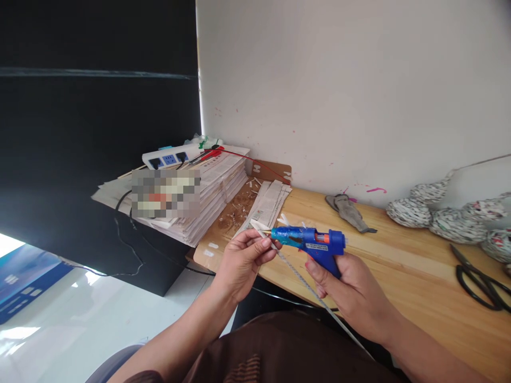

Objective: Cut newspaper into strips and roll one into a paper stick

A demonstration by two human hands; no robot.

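Note:
A blue hot glue gun [293, 238] is in my right hand [355, 292], whose fingers wrap round its handle. Its nozzle points left. Between the thumb and fingers of my left hand [245, 263] is a thin rolled paper strip [303, 282], with a pale flattened tip at its upper end. The nozzle meets or nearly meets that tip; I cannot tell whether they touch. From my left hand the strip slants down to the right, under the gun, towards my lap.
Stacked newspapers [231, 183] carry a white power strip [170, 159] and a red-handled tool [211, 154]. Folded newspaper [269, 202] lies on a stained board. To the right are a grey cloth-like piece [349, 213], several woven paper balls [409, 213] and black scissors [477, 282]. Cables hang at the left.

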